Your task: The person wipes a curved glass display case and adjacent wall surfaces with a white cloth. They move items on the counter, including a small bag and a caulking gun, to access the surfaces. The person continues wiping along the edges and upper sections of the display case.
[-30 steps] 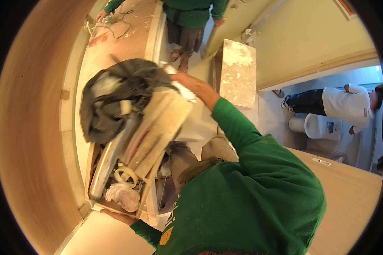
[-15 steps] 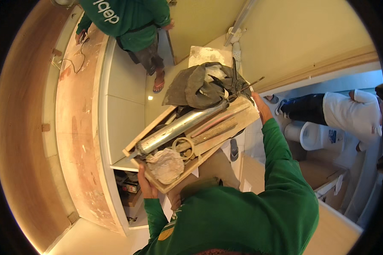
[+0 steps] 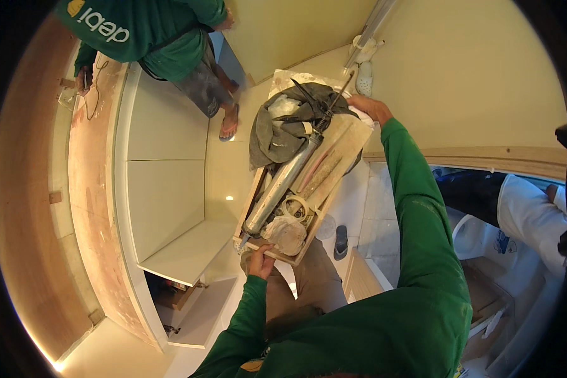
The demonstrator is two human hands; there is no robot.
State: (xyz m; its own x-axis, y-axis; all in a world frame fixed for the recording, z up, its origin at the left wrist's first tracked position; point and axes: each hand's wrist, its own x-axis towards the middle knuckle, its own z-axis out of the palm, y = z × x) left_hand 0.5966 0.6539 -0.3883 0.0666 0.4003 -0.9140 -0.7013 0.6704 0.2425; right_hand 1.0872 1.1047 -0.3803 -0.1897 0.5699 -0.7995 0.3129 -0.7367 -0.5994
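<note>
A wooden tool box [image 3: 323, 222] hangs between my two hands, tilted with its far end toward the upper right. My left hand [image 3: 261, 263] is closed on its near edge. My right hand [image 3: 372, 108] grips the far end, its fingers partly hidden behind the box. Inside lie a silver caulking gun [image 3: 283, 183], a roll of tape [image 3: 294, 206], a crumpled pale lump [image 3: 285, 235] and a wooden-handled tool [image 3: 320, 173]. A dark grey cloth [image 3: 274, 140] is heaped over the far part.
A co-worker in a green top [image 3: 164, 44] stands at the upper left beside a wooden counter [image 3: 94, 157]. White cabinets [image 3: 164, 195] have one door standing out at the lower left. To the right, beyond a doorway, are another person [image 3: 529, 208] and a toilet [image 3: 466, 233]. A dark slipper [image 3: 341, 242] lies on the floor.
The box has swung more upright in view, its near end shifting right and its far end left. My right arm reaches farther out. The co-worker appears farther left.
</note>
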